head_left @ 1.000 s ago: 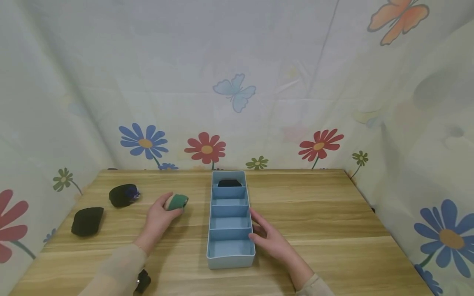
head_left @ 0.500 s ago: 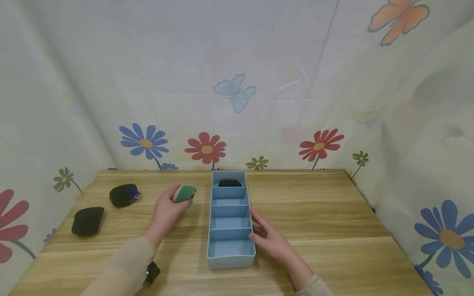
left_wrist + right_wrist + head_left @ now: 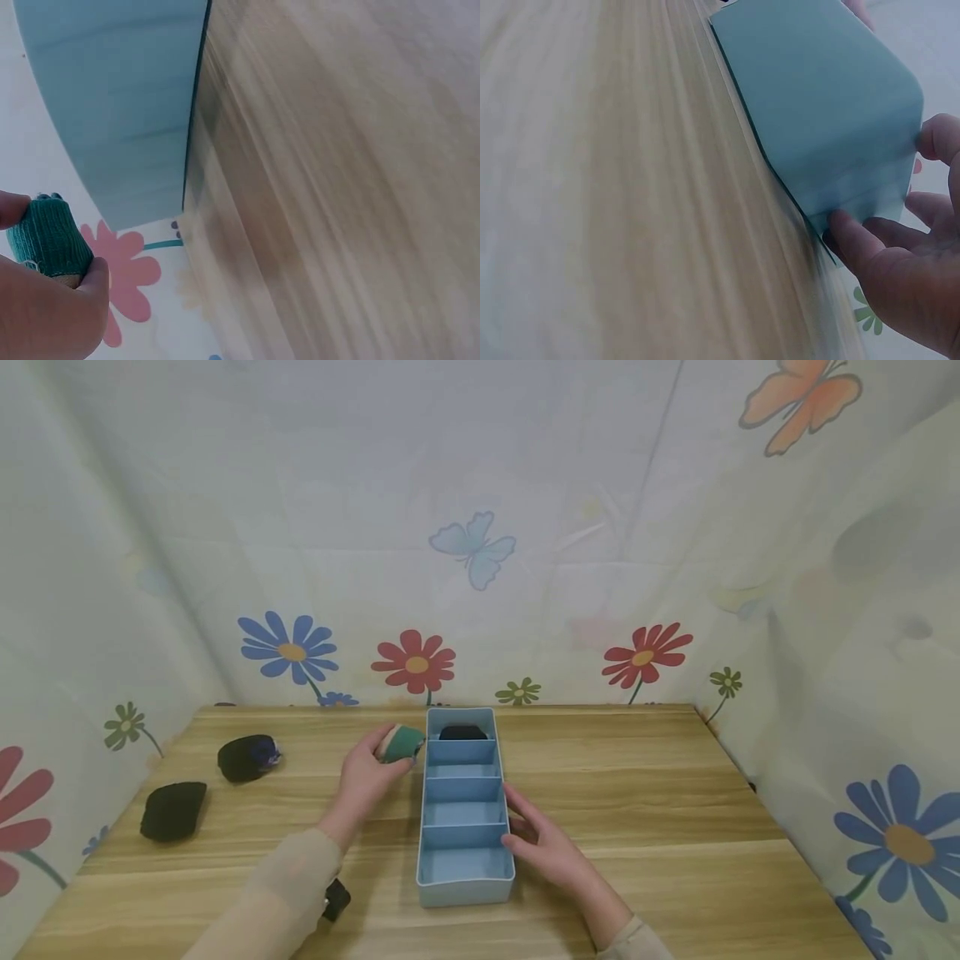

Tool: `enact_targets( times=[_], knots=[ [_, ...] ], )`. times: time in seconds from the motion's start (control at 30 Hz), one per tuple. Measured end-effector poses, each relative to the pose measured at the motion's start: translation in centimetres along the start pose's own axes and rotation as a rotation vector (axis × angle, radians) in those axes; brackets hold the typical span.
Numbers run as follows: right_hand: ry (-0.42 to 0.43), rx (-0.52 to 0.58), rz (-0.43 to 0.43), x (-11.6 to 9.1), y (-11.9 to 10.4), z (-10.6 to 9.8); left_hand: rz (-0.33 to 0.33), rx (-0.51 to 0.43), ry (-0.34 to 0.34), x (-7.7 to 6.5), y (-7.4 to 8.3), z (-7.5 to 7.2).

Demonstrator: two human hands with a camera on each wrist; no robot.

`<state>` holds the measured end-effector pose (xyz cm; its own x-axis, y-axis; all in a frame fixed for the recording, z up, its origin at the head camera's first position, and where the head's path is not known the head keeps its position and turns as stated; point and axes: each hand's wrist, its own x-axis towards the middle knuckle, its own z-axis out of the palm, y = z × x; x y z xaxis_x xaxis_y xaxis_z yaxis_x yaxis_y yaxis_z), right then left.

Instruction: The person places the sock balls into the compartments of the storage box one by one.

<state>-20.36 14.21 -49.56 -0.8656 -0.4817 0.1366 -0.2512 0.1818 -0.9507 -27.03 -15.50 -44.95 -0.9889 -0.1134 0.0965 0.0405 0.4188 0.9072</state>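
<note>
My left hand pinches a rolled green-and-beige sock between thumb and fingers, raised beside the far left side of the box. In the left wrist view the sock's ribbed green knit shows between the fingertips. The light blue divided box stands lengthwise in the middle of the table, and a black rolled bundle lies in its farthest compartment. My right hand touches the box's right side wall with its fingertips. In the right wrist view its loosely bent fingers lie against that outer wall.
Two dark rolled bundles lie at the table's left: a plain black one and, farther back, one with a purple patch. A small black device sits at the left wrist. A flowered curtain hangs behind the wooden table.
My left hand has carried the green sock right and away from me, from over the table to the box's left edge. The right hand and the box have stayed in place.
</note>
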Motion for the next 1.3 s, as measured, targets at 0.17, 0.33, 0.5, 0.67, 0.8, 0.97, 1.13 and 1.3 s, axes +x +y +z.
enact_targets(
  times=[0.17,0.33,0.5,0.67,0.8,0.97,1.13,1.3],
  knots=[
    [0.002,0.003,0.018,0.0,0.1,0.0,0.033,0.018,-0.005,0.3,0.8,0.7],
    [0.011,0.0,0.044,0.1,0.3,0.0,0.07,0.051,-0.037,0.7,1.9,0.9],
    [0.004,0.01,0.033,0.0,0.2,0.0,0.136,0.091,-0.078,1.0,2.6,1.2],
    [-0.002,0.013,0.023,0.0,0.3,0.0,0.186,0.102,-0.134,1.0,3.5,1.7],
    [0.002,0.007,0.029,0.0,0.4,0.0,0.243,0.099,-0.182,1.1,4.2,2.1],
    [0.004,0.024,0.041,0.1,0.3,-0.1,0.309,0.146,-0.238,1.6,4.4,2.6],
    [0.003,0.027,0.053,0.1,0.4,0.0,0.341,0.206,-0.312,2.0,4.5,3.0],
    [0.006,0.029,0.059,0.0,0.4,0.0,0.332,0.234,-0.36,2.2,5.1,3.0]
  ],
)
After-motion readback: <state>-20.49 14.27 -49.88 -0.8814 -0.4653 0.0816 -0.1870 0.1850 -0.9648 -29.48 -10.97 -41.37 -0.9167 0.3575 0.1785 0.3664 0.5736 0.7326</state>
